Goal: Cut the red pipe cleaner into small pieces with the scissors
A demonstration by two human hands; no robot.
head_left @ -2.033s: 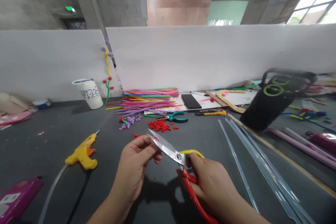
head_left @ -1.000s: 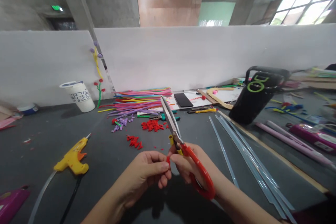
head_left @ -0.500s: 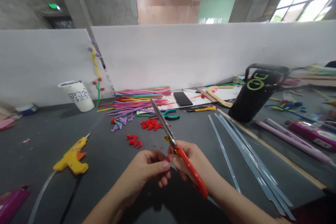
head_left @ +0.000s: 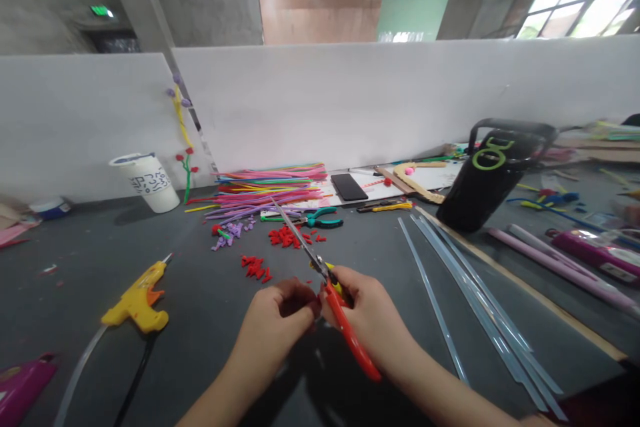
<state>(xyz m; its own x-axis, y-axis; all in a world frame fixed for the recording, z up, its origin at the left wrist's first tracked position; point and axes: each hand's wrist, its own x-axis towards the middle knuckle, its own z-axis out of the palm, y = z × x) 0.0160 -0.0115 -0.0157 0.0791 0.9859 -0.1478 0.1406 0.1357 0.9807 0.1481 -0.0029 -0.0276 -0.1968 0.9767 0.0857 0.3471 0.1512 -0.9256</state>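
My right hand [head_left: 370, 310] is closed around a pair of scissors [head_left: 350, 333] with red and yellow handles; their long metal blades point up and to the left. Close beside it, my left hand [head_left: 280, 323] has thumb and fingers pinched together, with the tips near my right fingertips. A small red piece showed in that pinch a moment ago; fingers mostly hide it now. Beyond the hands lie two groups of short red fuzzy pieces [head_left: 256, 268] and a heap of purple pieces [head_left: 235, 235]. The blades overlap the farther red group in view.
A yellow glue gun [head_left: 137, 297] lies at left near a white cup [head_left: 150, 181]. Pipe cleaners [head_left: 270, 190], teal-handled pliers [head_left: 323, 217] and a phone [head_left: 349, 187] lie at the back. Clear glue sticks [head_left: 470, 293] and a black bottle [head_left: 490, 180] are at right.
The scissors have swung slightly left and lower, and my hands are closer together. A few more red pieces show beside the farther red group.
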